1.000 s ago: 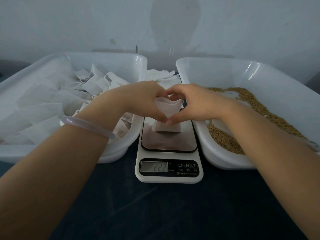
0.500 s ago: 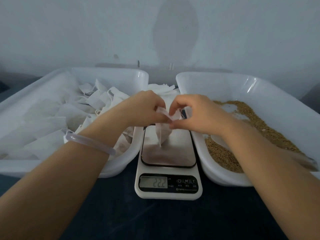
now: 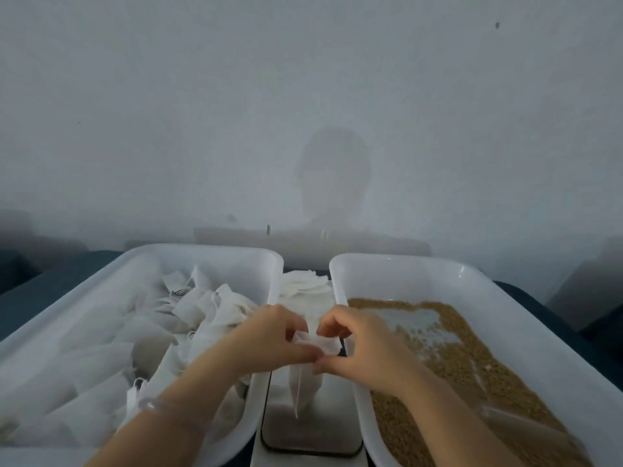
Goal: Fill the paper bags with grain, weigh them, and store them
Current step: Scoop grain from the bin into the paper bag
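A small white paper bag [image 3: 305,382] hangs over the scale [image 3: 310,429], pinched at its top by both hands. My left hand [image 3: 266,342] grips the bag's top from the left and my right hand [image 3: 364,348] pinches it from the right, fingertips meeting at the folded mouth. The bag's bottom is near the scale's dark plate; I cannot tell whether it touches. Brown grain [image 3: 455,365] lies in the white tray on the right [image 3: 505,298]. The scale's display is out of view.
A white tray on the left [image 3: 141,261] holds several white paper bags [image 3: 141,332]. A stack of flat white bags [image 3: 305,284] lies between the trays behind the scale. A pale wall stands close behind.
The view has tilted upward, so the scale's display has dropped out of frame. Both hands still hold the bag's top over the scale, and the bag hangs more narrowly.
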A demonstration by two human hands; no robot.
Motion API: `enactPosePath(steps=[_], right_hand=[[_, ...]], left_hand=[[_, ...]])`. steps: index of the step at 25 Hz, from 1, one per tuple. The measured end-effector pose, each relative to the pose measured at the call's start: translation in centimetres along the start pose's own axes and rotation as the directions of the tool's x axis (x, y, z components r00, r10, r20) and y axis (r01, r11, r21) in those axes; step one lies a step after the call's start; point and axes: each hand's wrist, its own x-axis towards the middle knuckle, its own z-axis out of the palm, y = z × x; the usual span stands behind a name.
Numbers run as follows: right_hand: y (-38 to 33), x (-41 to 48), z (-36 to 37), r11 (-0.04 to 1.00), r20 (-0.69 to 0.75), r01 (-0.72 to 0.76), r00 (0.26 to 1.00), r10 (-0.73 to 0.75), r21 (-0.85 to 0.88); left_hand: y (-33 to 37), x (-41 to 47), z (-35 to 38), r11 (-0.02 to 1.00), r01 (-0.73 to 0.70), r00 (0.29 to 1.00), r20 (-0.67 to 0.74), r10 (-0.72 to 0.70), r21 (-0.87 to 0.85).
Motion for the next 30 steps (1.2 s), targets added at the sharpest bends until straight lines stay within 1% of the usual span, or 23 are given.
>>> enactPosePath(steps=[4, 6, 8, 10, 12, 15, 17, 19, 20, 21, 22, 23, 24, 25, 26, 27, 28, 30], right_hand=[[0.0, -0.6, -0.4, 0.990, -0.042, -0.028, 0.999, 0.035, 0.141], [0.1, -0.8, -0.4, 0.978, -0.092, 0.014, 0.996, 0.005, 0.208], [0.0, -1.0, -0.3, 0.973, -0.134, 0.069, 0.990, -0.040, 0.220], [0.0, -0.6, -0.4, 0.972, -0.153, 0.090, 0.987, -0.058, 0.216], [0.4, 0.0, -0.9, 0.964, -0.153, 0.075, 0.988, -0.036, 0.255], [0.4, 0.5, -1.6, 0.936, -0.085, 0.051, 0.996, -0.023, 0.347], [-0.5, 0.3, -1.7, 0.927, -0.088, 0.056, 0.996, -0.026, 0.372], [-1.0, 0.0, -2.8, 0.933, -0.161, 0.070, 0.987, -0.013, 0.353], [-0.7, -0.4, -4.0, 0.946, -0.189, 0.044, 0.982, 0.019, 0.321], [0.1, -0.8, -5.7, 0.968, -0.184, -0.021, 0.980, 0.069, 0.251], [1.3, -1.5, -7.7, 0.983, -0.140, -0.130, 0.979, 0.148, 0.128], [3.0, -2.8, -9.5, 0.962, -0.045, -0.270, 0.962, 0.268, -0.042], [4.9, -4.3, -10.8, 0.883, 0.075, -0.407, 0.898, 0.434, -0.233], [6.6, -6.2, -11.4, 0.769, 0.176, -0.490, 0.785, 0.594, -0.410], [8.1, -7.9, -11.3, 0.677, 0.235, -0.508, 0.680, 0.695, -0.533], [9.5, -9.3, -10.8, 0.637, 0.251, -0.505, 0.633, 0.732, -0.582], [10.7, -10.3, -10.3, 0.639, 0.230, -0.512, 0.649, 0.725, -0.573], [11.9, -11.0, -9.7, 0.696, 0.177, -0.502, 0.732, 0.658, -0.513]], left_hand=[[0.0, -0.2, 0.1, 0.997, -0.025, 1.000, -0.013, 0.025, -0.073], [0.4, -0.3, 0.1, 0.981, -0.050, 0.999, -0.020, 0.047, -0.188], [1.0, -0.5, 0.1, 0.954, -0.032, 0.996, 0.068, 0.055, -0.299], [1.4, -0.5, 0.1, 0.955, -0.007, 0.989, 0.138, 0.050, -0.298], [1.7, -0.3, 0.1, 0.964, -0.011, 0.991, 0.125, 0.046, -0.267], [2.2, -0.3, 0.0, 0.958, 0.015, 0.994, 0.110, 0.017, -0.285], [1.8, -0.3, 0.1, 0.935, 0.040, 0.992, 0.129, 0.006, -0.351], [1.5, -0.4, 0.2, 0.873, 0.034, 0.990, 0.139, 0.039, -0.487], [1.6, -0.4, 0.3, 0.827, 0.044, 0.990, 0.137, 0.040, -0.560], [1.6, -0.4, 0.3, 0.800, 0.060, 0.992, 0.124, 0.018, -0.597], [1.7, -0.5, 0.3, 0.799, 0.065, 0.995, 0.096, -0.009, -0.597], [1.8, -0.5, 0.5, 0.829, 0.052, 0.998, 0.051, -0.028, -0.558], [1.8, -0.3, 0.5, 0.866, 0.036, 0.999, 0.004, -0.040, -0.499], [1.7, -0.2, 0.6, 0.904, 0.025, 0.998, -0.035, -0.044, -0.427], [1.7, -0.1, 0.6, 0.932, 0.028, 0.997, -0.059, -0.053, -0.362], [1.7, -0.1, 0.6, 0.940, 0.039, 0.996, -0.064, -0.064, -0.339], [1.7, -0.1, 0.7, 0.933, 0.046, 0.996, -0.052, -0.069, -0.356], [1.8, -0.2, 0.7, 0.879, 0.055, 0.998, -0.008, -0.067, -0.474]])
